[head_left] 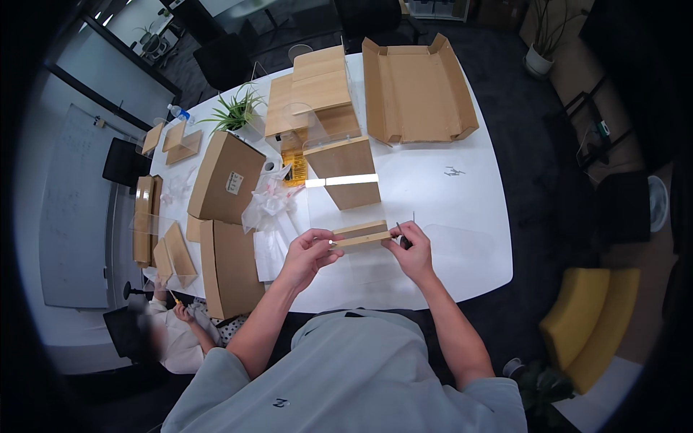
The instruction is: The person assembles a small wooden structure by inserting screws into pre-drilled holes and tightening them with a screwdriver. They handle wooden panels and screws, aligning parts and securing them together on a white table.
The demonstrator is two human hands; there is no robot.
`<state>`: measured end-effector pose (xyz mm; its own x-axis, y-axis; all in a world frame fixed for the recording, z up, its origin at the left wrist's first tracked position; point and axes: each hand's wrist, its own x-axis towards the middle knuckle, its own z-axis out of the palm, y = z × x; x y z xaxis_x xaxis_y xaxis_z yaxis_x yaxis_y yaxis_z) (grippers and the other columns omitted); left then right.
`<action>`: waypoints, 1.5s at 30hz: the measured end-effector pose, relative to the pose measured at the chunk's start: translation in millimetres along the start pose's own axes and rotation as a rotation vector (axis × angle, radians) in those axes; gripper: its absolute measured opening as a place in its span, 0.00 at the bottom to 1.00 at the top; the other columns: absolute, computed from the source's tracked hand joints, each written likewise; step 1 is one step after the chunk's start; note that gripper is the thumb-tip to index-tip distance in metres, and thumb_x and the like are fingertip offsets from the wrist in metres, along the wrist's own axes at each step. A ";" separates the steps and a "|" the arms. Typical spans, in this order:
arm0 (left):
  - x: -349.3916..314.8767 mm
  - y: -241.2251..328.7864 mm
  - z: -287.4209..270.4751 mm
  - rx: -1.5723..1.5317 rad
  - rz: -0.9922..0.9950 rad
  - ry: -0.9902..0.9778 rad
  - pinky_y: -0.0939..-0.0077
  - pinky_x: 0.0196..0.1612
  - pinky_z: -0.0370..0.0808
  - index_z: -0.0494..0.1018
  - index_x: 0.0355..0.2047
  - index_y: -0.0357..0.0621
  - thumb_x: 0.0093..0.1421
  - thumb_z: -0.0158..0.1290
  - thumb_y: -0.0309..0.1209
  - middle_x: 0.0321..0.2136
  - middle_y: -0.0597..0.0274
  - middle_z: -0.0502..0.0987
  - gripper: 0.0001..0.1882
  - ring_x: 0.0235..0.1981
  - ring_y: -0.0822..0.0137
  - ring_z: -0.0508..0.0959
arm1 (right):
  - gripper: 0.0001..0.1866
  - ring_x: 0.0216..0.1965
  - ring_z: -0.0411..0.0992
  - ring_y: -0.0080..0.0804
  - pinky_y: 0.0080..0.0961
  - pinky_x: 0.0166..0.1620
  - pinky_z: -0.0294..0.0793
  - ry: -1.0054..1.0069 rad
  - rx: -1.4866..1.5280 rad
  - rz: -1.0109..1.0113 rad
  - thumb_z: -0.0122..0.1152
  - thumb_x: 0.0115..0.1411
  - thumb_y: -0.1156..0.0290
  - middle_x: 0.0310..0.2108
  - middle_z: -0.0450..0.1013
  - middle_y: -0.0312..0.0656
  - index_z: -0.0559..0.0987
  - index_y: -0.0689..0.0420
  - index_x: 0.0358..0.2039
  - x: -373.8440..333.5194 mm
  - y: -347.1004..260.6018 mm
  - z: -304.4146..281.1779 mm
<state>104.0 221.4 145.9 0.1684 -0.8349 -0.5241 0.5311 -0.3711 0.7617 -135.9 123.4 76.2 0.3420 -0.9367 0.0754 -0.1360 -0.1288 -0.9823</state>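
Between my two hands, above the near part of the white table (462,252), is a small light-wood piece (361,240) with two long narrow edges. My left hand (309,254) pinches its left end, with a tiny white bit showing at the fingertips. My right hand (411,251) is closed at the right end. A thin dark tool (400,228) sticks up from those right fingers; its exact kind I cannot make out. Beyond the piece stands a wooden panel unit (354,196) with a bright white strip across it.
Several small metal fasteners (454,171) lie on the right. An open cardboard tray (419,94) and wooden boxes (317,79) stand at the back. Cardboard boxes (229,270), plastic wrap (271,202) and a potted plant (237,114) occupy the left. A person (184,335) works at lower left.
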 end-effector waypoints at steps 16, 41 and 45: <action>-5.6 -5.7 -5.3 0.026 -0.023 -0.040 0.63 0.49 0.85 0.72 0.53 0.42 0.76 0.44 0.38 0.50 0.56 0.76 0.15 0.46 0.56 0.84 | 0.11 0.21 0.61 0.14 0.17 0.25 0.63 -0.053 -0.059 -0.007 0.75 0.53 0.76 0.32 0.73 0.32 0.85 0.61 0.37 3.0 -3.6 8.1; -3.1 -3.4 -4.2 -0.084 0.012 -0.112 0.60 0.48 0.85 0.63 0.60 0.37 0.75 0.43 0.30 0.43 0.58 0.78 0.17 0.41 0.52 0.86 | 0.11 0.21 0.60 0.13 0.16 0.24 0.61 0.003 -0.069 0.006 0.76 0.52 0.78 0.33 0.73 0.32 0.85 0.60 0.37 -18.8 -6.5 9.7; -4.1 -4.3 -6.0 0.035 0.067 -0.093 0.61 0.50 0.85 0.61 0.62 0.38 0.74 0.46 0.31 0.44 0.54 0.81 0.20 0.42 0.51 0.86 | 0.11 0.21 0.60 0.13 0.16 0.24 0.61 -0.017 -0.055 0.020 0.75 0.52 0.78 0.32 0.73 0.32 0.85 0.60 0.37 -18.8 -4.2 11.9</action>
<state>106.0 228.8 142.5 0.1240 -0.8917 -0.4352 0.4914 -0.3259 0.8077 -130.6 145.4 76.9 0.3547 -0.9336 0.0519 -0.1941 -0.1278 -0.9726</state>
